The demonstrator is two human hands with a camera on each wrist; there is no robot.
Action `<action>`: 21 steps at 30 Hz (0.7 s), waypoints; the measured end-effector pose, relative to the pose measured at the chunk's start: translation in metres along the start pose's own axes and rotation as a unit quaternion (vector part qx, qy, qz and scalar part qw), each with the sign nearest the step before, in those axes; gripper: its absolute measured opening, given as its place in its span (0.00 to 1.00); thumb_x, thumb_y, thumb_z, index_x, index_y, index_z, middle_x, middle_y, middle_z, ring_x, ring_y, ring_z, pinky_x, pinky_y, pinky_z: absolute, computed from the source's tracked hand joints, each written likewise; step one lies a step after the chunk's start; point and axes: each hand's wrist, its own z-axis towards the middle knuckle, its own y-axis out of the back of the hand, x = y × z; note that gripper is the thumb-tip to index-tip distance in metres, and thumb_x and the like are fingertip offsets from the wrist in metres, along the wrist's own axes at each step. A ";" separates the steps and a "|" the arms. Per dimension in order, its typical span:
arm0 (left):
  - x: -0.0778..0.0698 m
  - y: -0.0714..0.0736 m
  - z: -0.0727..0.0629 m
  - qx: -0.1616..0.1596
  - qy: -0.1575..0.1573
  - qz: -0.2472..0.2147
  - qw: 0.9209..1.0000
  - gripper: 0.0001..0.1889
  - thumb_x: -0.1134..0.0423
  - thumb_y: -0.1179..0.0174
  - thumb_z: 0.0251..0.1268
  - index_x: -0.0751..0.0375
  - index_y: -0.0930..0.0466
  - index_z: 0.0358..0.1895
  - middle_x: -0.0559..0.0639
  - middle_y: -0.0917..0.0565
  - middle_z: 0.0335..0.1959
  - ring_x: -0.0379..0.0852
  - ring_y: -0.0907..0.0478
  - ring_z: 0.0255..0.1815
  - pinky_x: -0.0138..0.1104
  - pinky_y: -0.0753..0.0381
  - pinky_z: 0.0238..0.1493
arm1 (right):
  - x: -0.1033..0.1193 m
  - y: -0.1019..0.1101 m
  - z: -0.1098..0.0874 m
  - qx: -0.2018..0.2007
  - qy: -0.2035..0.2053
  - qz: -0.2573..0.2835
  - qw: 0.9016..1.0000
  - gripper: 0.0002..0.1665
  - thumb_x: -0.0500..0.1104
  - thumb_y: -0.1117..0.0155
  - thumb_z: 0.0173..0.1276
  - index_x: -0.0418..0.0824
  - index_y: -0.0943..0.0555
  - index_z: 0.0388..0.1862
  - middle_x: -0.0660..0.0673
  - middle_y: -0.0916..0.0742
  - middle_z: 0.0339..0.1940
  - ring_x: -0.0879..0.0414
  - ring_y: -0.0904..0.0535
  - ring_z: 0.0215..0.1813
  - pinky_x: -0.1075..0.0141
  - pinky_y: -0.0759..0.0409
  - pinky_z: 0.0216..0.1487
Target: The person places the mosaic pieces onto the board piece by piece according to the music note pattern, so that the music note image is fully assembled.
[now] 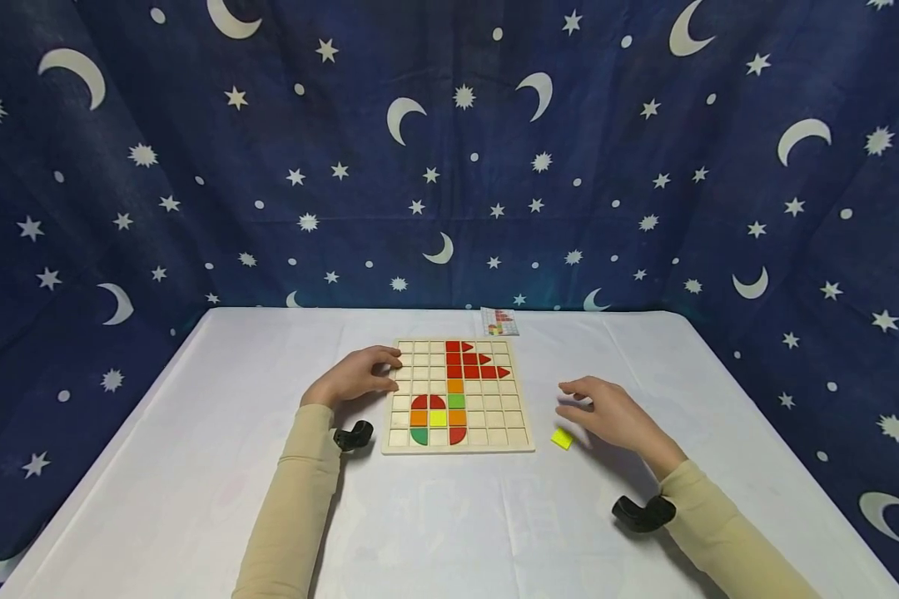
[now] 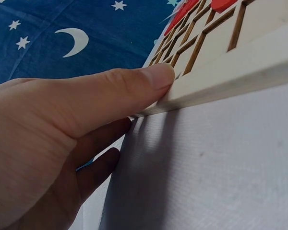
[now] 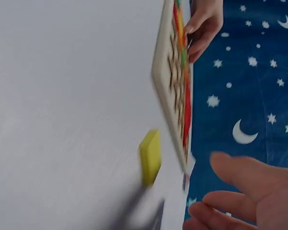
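A wooden grid board lies on the table, with red, orange, green and yellow tiles set in some of its squares. My left hand rests at the board's left edge. In the left wrist view its thumb lies on the pale rim, while the other fingers hang loosely beside it. To the right of the board, my right hand hovers with loosely bent fingers and holds nothing. Just below its fingertips a loose yellow square tile lies on the table; the right wrist view shows this yellow tile as a thick block.
A small printed card with a coloured grid picture lies behind the board. White cloth covers the table. A dark blue curtain with moons and stars hangs around the back and sides.
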 end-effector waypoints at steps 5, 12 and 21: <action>0.000 0.001 0.000 0.003 0.002 -0.005 1.000 0.22 0.62 0.31 0.59 0.64 0.20 0.56 0.58 0.28 0.68 0.58 0.39 0.73 0.50 0.42 0.73 | -0.011 0.004 -0.013 0.046 0.026 -0.031 0.998 0.32 0.51 0.29 0.63 0.31 0.21 0.59 0.37 0.17 0.55 0.41 0.22 0.57 0.46 0.22 0.57; 0.000 0.002 0.001 -0.002 -0.003 0.001 1.000 0.22 0.61 0.30 0.59 0.64 0.19 0.56 0.58 0.28 0.67 0.58 0.38 0.72 0.49 0.40 0.73 | -0.014 -0.001 -0.019 0.057 0.076 -0.037 0.995 0.25 0.47 0.24 0.57 0.36 0.16 0.51 0.49 0.17 0.43 0.57 0.24 0.41 0.62 0.22 0.42; 0.001 0.000 0.000 0.000 0.005 -0.012 1.000 0.22 0.61 0.30 0.59 0.63 0.19 0.56 0.58 0.28 0.68 0.58 0.38 0.72 0.50 0.41 0.73 | -0.007 -0.016 -0.017 0.053 0.059 -0.022 0.997 0.18 0.46 0.23 0.55 0.42 0.18 0.42 0.54 0.23 0.31 0.61 0.30 0.33 0.69 0.28 0.33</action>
